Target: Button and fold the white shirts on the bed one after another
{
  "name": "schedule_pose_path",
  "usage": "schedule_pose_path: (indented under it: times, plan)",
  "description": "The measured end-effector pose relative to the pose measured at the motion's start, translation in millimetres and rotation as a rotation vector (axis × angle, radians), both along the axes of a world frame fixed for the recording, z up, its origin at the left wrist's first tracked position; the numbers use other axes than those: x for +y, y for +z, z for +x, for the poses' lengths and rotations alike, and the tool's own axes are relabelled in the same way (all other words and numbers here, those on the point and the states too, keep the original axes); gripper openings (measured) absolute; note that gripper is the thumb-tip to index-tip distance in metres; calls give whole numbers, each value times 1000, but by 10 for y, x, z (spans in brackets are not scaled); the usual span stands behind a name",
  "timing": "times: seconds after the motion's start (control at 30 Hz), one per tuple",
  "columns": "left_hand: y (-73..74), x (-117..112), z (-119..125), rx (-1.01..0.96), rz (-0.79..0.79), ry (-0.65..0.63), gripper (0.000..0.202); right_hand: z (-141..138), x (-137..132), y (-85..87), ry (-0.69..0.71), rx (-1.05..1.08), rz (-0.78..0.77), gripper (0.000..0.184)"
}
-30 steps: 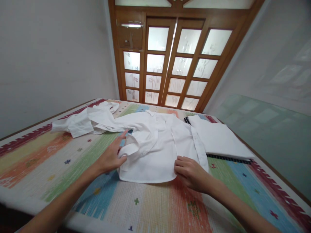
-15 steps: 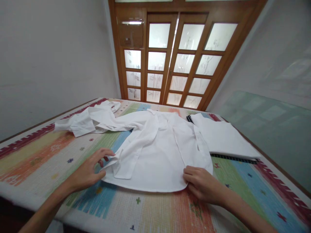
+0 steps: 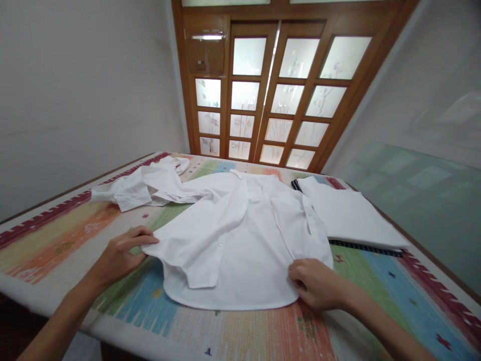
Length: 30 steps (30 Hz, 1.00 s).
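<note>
A white button-up shirt (image 3: 251,245) lies spread on the table, its collar toward the far side and its curved hem toward me. Between thumb and fingers, my left hand (image 3: 126,250) pinches the shirt's left side edge and holds it stretched outward. My right hand (image 3: 313,283) is closed on the hem at the lower right, fingers curled under and partly hidden. One front panel with a small button lies folded over the shirt's left half. On the right, the other front edge runs down to my right hand.
A crumpled white garment (image 3: 139,185) lies at the far left, touching the shirt's sleeve area. Folded white cloth (image 3: 349,215) rests on a black-edged item at the right. A colourful striped tablecloth (image 3: 240,336) covers the table. Wooden glazed doors (image 3: 263,95) stand behind, with walls on both sides.
My left hand has moved left and slightly up, pulling the shirt's side edge outward and flattening that side. My right hand stays at the hem.
</note>
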<state>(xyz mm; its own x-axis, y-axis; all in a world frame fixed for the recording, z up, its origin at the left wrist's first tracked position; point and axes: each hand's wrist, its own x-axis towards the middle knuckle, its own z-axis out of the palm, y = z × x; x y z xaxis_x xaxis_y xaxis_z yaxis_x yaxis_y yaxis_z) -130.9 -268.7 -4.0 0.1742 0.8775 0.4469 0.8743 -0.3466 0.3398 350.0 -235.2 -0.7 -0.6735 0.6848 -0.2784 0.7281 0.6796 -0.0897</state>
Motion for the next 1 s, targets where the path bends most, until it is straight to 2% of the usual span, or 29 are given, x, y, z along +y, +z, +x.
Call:
schedule_pose_path:
  times: [0.1, 0.23, 0.37, 0.43, 0.53, 0.63, 0.7, 0.77, 0.87, 0.93, 1.0]
  plan:
    - [-148, -81, -205, 54, -3, -20, 21, 14, 52, 75, -80, -95, -21, 14]
    - [-250, -185, -293, 140, -139, -61, 20, -57, 98, 157, -118, -149, -58, 11]
    - [-196, -230, -248, 156, -247, -51, 18, -118, 160, 188, -152, -9, 36, 26]
    - [-137, -219, -211, 167, -313, -49, 17, -58, 201, 183, -241, 22, 117, 34]
    - [-26, -141, -111, 239, -419, -7, 15, 176, 234, 134, -442, -7, 315, 32]
    - [114, 13, 87, 340, -464, 66, 26, 505, 210, 20, -638, -54, 538, 27]
    - [212, 140, 276, 378, -448, 44, 35, 708, 186, -79, -726, -76, 580, 34]
    - [294, 269, 496, 397, -418, -57, 37, 853, 182, -171, -761, -35, 478, 38]
    - [372, 450, 850, 419, -368, -229, 33, 915, 234, -238, -736, 174, 287, 35]
    - [403, 570, 1086, 422, -335, -328, 33, 863, 296, -220, -749, 290, 260, 33]
    - [428, 701, 1313, 391, -307, -398, 33, 763, 357, -172, -785, 283, 296, 37]
